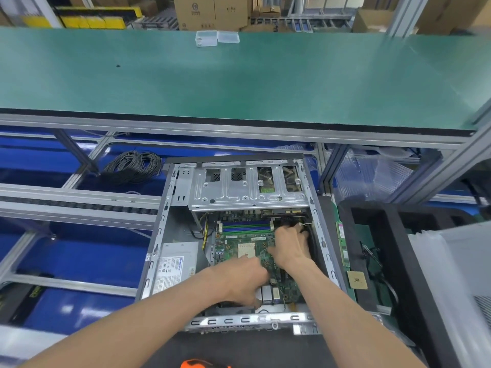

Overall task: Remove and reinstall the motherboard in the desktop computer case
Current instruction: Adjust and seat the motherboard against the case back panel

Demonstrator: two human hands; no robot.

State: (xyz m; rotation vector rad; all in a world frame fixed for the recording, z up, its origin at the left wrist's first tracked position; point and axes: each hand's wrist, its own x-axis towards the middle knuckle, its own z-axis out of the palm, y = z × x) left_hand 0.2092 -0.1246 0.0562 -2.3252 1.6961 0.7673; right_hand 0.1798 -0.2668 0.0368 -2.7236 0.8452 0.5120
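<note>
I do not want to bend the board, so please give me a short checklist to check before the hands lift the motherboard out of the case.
1. Both hands on the motherboard: ok. The left hand is at its near edge and the right hand at its far right part.
2. Firm grip: cannot tell, the fingers are hidden.
3. Memory slots empty: ok.
4. Processor socket empty: ok, it looks bare.
5. Cables unplugged: cannot tell. Yellow and black wires hang at the board's left edge, and a white connector sits by the right hand.
6. Screws removed: cannot tell, too small and partly covered.
</note>
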